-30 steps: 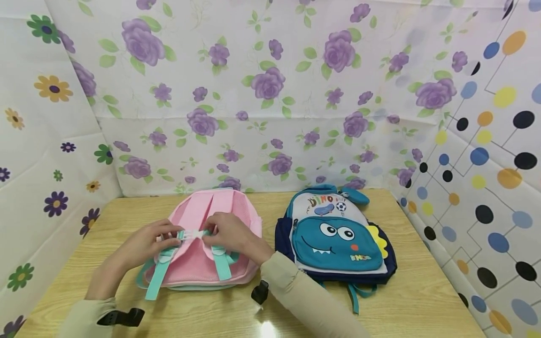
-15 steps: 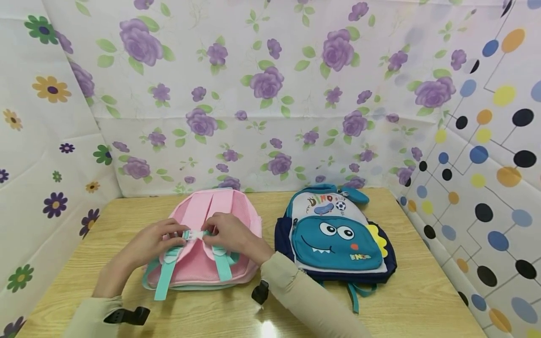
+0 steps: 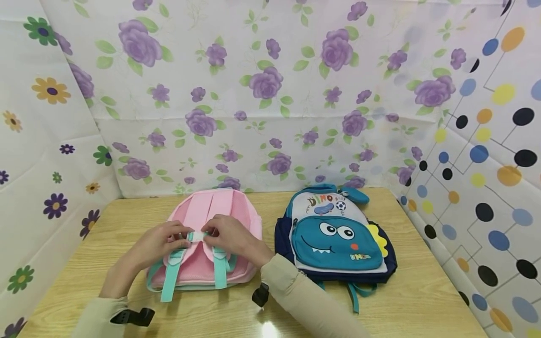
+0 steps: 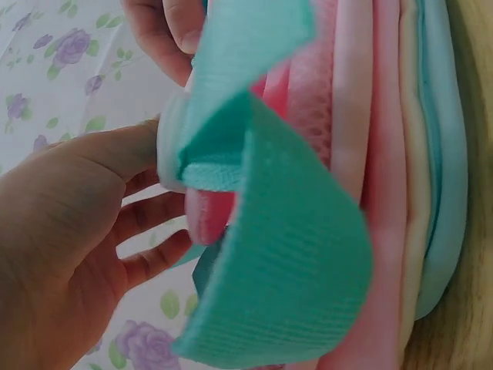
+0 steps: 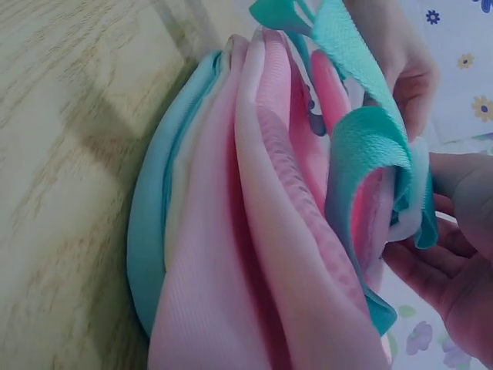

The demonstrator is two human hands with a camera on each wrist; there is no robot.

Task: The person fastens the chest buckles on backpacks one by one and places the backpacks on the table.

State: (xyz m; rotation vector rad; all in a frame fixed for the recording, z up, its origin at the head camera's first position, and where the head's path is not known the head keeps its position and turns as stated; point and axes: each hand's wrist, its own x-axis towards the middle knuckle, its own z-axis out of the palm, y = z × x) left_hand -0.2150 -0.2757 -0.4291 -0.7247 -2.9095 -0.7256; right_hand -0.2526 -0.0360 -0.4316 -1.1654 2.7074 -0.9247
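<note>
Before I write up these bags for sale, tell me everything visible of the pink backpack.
The pink backpack lies on the table with its strap side up. Its back panel looks like mesh; a pale blue edge shows underneath. Two pink shoulder straps run down to turquoise webbing, whose loose ends hang at the lower edge. A pale, plastic-looking buckle bridges the straps, its halves apparently joined. The left hand and right hand pinch at its two sides. Its front is hidden.

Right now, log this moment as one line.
left fingers: holding white buckle; right fingers: holding its opposite end; pink backpack: on table, strap side up; dinosaur backpack: beside it
</note>
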